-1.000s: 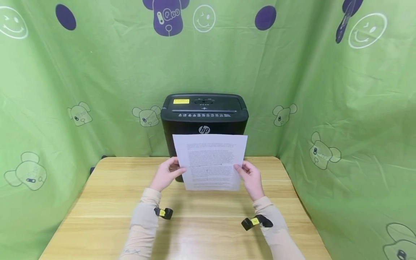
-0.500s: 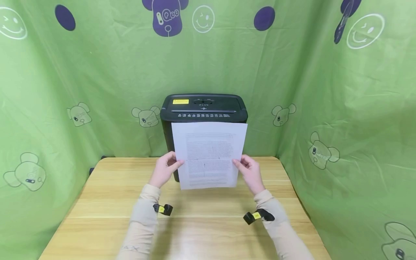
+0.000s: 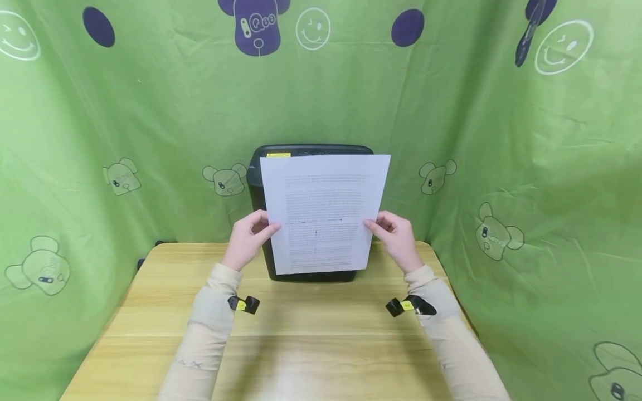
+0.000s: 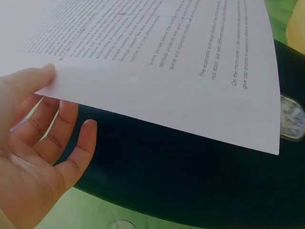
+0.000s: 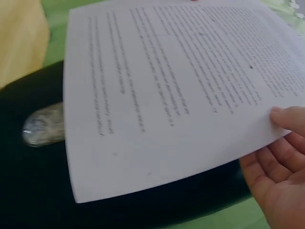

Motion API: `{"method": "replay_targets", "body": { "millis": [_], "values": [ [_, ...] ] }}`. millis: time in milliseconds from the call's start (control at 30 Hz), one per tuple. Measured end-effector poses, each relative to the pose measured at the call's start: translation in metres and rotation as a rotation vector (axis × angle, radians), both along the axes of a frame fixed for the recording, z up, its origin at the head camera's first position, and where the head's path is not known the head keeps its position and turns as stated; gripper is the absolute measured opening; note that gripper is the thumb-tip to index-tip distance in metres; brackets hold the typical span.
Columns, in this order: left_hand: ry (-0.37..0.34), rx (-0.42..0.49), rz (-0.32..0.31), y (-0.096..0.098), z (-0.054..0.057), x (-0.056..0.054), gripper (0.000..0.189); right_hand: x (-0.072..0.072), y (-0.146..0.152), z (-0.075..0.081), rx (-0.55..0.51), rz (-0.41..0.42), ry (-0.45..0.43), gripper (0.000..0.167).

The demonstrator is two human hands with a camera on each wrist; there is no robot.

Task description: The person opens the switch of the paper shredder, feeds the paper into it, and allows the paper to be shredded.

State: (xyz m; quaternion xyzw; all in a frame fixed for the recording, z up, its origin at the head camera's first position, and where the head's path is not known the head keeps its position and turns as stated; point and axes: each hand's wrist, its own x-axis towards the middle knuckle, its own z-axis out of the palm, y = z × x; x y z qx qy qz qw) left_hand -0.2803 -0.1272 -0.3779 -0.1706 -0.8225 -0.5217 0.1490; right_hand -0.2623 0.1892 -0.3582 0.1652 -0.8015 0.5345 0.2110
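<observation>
A printed sheet of paper (image 3: 326,211) is held up by both hands in front of a black paper shredder (image 3: 261,195). My left hand (image 3: 248,236) pinches its left edge, thumb on the printed face and fingers behind. On the opposite edge, my right hand (image 3: 396,236) pinches it the same way. In the head view the sheet's top edge overlaps the shredder's top, hiding most of its front and feed slot. In the left wrist view the paper (image 4: 190,95) slants over the dark shredder body (image 4: 167,176), and the right wrist view shows the paper (image 5: 143,157) from the other side.
The shredder stands at the back of a light wooden table (image 3: 301,345). Green patterned curtain (image 3: 165,111) hangs behind it and along both sides. A yellow label (image 3: 278,155) shows on the shredder's top. Each sleeve carries a wrist camera, such as the left one (image 3: 246,304).
Both hands have raised the paper and carried it toward the shredder. Its top edge went from below the logo to over the shredder's top. Both hands kept their pinch.
</observation>
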Motion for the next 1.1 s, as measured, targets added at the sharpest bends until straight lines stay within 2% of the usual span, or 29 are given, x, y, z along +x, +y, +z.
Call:
{"method": "replay_targets", "body": {
  "millis": [100,267,500,600,867,1100],
  "values": [
    [0.02,0.006,0.0,-0.001,0.015,-0.002,0.018,-0.003,0.002,0.014,0.036,0.002,0.01,0.012],
    [0.05,0.024,0.013,-0.002,0.036,-0.008,0.02,-0.01,0.003,0.032,0.031,0.013,0.018,0.014],
    [0.042,0.077,0.002,-0.003,0.067,-0.02,0.025,-0.045,0.012,0.044,0.001,-0.009,0.033,0.018],
    [0.024,0.106,0.0,-0.003,0.08,-0.027,0.026,-0.053,0.012,0.053,-0.003,0.008,0.044,0.021],
    [0.027,0.179,0.009,-0.005,0.115,-0.044,0.019,-0.064,0.005,0.091,-0.016,0.023,0.053,0.019],
    [-0.01,0.222,0.002,-0.006,0.151,-0.05,0.013,-0.073,0.0,0.125,-0.015,0.024,0.082,0.015]
  ]
}}
